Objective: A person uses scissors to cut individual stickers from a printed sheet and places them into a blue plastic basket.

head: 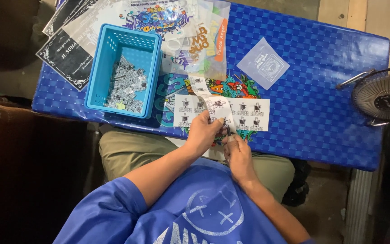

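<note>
The left hand (202, 132) pinches the near end of a narrow sticker strip (213, 101) between thumb and fingers. The right hand (236, 153) sits just at its four o'clock, fingers curled around a small dark tool (227, 131) whose tip meets the strip's lower edge; what kind of tool it is cannot be told. The strip is white film printed with small black emblems in a row, and it curves up and away toward twelve o'clock, lifted off the counter (312, 104), which is covered in blue woven-pattern plastic. Beneath the strip lies a white sticker sheet (249, 115) bearing two rows of the same black emblems, resting on a colourful graffiti-style print (240, 86). At ten o'clock from the hands stands a light blue plastic basket (109, 54) holding a heap of small cut-out stickers (125, 86). Farther out at one o'clock lies a pale square film piece (265, 63), and a small black fan (384, 95) sits at three o'clock.
</note>
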